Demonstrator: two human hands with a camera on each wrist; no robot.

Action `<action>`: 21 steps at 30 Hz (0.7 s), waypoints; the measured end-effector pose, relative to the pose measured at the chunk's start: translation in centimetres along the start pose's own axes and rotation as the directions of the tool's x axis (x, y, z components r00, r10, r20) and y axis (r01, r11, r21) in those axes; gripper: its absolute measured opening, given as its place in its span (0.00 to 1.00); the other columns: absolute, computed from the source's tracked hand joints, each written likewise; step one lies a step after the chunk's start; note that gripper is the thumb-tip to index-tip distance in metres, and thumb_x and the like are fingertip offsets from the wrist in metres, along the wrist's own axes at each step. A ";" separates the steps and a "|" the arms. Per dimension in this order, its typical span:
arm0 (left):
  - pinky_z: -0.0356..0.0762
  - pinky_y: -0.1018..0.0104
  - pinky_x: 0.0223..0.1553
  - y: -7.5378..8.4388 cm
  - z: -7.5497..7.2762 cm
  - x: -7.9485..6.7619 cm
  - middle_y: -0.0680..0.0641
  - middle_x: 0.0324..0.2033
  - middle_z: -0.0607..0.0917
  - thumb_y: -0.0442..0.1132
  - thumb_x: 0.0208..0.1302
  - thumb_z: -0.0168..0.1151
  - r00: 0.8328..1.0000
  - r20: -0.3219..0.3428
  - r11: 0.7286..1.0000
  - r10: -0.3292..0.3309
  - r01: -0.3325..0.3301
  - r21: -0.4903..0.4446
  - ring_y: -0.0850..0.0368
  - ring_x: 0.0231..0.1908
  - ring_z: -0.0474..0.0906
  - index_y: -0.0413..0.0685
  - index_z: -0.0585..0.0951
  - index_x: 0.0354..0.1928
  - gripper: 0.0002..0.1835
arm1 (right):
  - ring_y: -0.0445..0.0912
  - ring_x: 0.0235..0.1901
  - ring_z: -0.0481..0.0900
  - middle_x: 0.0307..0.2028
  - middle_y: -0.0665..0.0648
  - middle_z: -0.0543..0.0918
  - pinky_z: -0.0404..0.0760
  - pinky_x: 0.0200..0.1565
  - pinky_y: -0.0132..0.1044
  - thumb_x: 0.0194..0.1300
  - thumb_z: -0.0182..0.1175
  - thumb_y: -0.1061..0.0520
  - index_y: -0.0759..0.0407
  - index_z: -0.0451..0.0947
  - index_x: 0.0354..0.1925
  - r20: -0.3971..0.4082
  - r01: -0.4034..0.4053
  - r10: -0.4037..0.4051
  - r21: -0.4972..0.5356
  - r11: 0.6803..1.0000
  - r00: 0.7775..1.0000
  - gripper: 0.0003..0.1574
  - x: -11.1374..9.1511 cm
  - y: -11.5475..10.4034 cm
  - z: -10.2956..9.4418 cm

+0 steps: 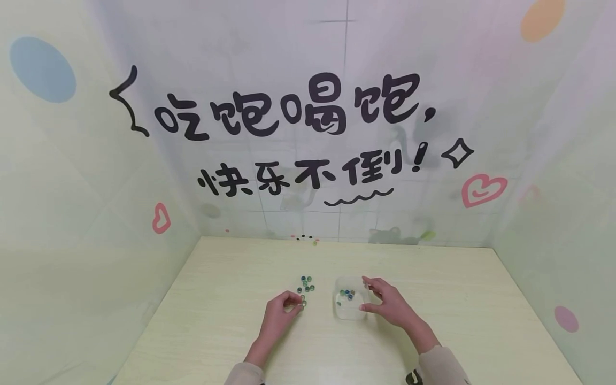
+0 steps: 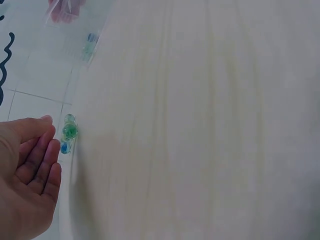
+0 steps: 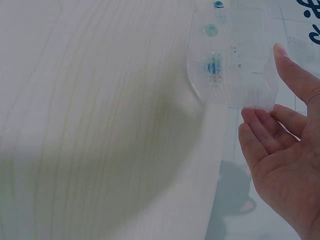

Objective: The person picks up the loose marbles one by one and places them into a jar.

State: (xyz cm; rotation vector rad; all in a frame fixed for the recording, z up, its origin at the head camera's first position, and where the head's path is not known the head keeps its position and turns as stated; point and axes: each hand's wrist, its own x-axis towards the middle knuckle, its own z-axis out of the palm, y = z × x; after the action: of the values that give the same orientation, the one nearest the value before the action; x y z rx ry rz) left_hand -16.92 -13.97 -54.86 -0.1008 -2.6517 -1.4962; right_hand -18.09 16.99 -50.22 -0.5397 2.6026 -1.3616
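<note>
At the back and on both sides rise pale printed wall coverings (image 1: 486, 69), meeting the far, left and right edges of a pale wood-grain worktop (image 1: 216, 299). Bold dark Chinese lettering (image 1: 315, 174) crosses the back covering in two rows. A blue oval (image 1: 43, 69) is printed on the left side, and an orange oval (image 1: 542, 20) sits high on the right.

From the near side of the worktop, a person's arms reach in, in pale sleeves (image 1: 444, 369). The right hand (image 1: 395, 306) curves round the right side of a clear container (image 1: 355, 312) and grips it, fingers by its far right corner and thumb farther down the same side. The left hand (image 1: 278, 315) is left of the container and apart from it, thumb and index fingertips close together at the nearest of the loose marbles (image 1: 307, 289); whether it pinches one, I cannot tell.

The squarish container stands upright about midway between the worktop's left and right edges. The loose marbles, green and blue, lie to its left in a small cluster that stretches from the left fingertips toward the far edge. Inside the container, the contained marbles (image 1: 349, 297) are mostly bunched together, with a green one nearer the left wall.
</note>
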 end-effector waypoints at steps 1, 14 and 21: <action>0.84 0.67 0.49 -0.1 0.0 0.0 0.49 0.37 0.89 0.33 0.56 0.71 1.000 0.001 1.000 -0.003 0.003 0.003 0.55 0.41 0.84 0.47 0.84 0.38 0.08 | 0.69 0.65 0.69 0.61 0.72 0.73 0.68 0.67 0.58 0.62 0.69 0.56 0.73 0.60 0.70 0.000 -0.001 0.001 -0.001 1.000 1.000 0.46 0.0 0.0 0.0; 0.84 0.66 0.45 -0.8 0.3 -0.1 0.47 0.36 0.88 0.30 0.56 0.71 1.000 0.011 1.000 0.012 -0.012 -0.001 0.55 0.39 0.84 0.43 0.83 0.39 0.09 | 0.69 0.66 0.69 0.61 0.71 0.73 0.68 0.67 0.58 0.62 0.69 0.54 0.72 0.60 0.71 0.005 -0.001 0.001 0.010 1.000 1.000 0.47 0.0 0.2 0.0; 0.85 0.67 0.44 -0.9 0.4 -0.1 0.46 0.35 0.88 0.30 0.55 0.71 1.000 -0.006 0.999 0.025 -0.025 0.021 0.56 0.38 0.84 0.43 0.83 0.38 0.09 | 0.68 0.66 0.69 0.61 0.72 0.73 0.68 0.67 0.57 0.62 0.70 0.54 0.72 0.61 0.70 0.003 0.001 -0.001 0.008 1.000 1.000 0.47 0.0 0.2 0.0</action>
State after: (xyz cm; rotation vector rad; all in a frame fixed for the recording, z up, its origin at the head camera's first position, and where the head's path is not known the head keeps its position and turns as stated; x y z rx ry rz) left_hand -16.92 -14.08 -55.88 -0.1272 -2.6511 -1.4580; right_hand -18.12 17.12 -50.40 -0.5416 2.5932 -1.3703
